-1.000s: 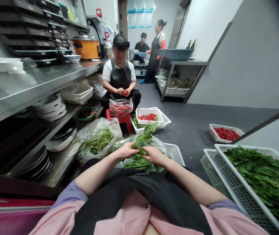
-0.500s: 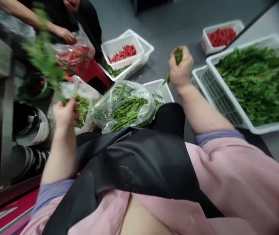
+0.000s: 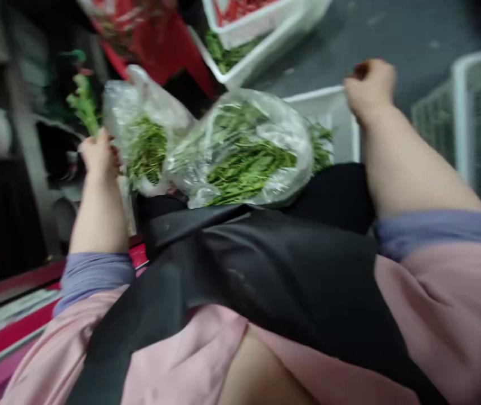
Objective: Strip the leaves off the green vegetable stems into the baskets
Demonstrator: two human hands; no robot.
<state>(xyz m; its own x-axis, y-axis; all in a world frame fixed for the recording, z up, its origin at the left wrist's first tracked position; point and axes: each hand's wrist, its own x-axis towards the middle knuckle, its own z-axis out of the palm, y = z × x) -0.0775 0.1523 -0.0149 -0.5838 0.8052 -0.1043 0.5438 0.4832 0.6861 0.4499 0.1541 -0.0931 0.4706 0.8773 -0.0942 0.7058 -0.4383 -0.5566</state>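
While a white basket [image 3: 344, 132] shows partly at two o'clock, a clear bag [image 3: 305, 152] of leafy greens [image 3: 248, 169] lies open at twelve, just beside it. At ten sits a smaller bag [image 3: 118, 112] of thin stems [image 3: 149, 149]. Near it, also at ten, the left hand [image 3: 99, 154] closes around a sprig [image 3: 83, 104]. Between one and two, the right hand [image 3: 371, 93] is curled; whether it grips anything, I cannot tell.

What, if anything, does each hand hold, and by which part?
Left hand: a leafy green sprig, by its stem end. Right hand: cannot tell; too blurred.
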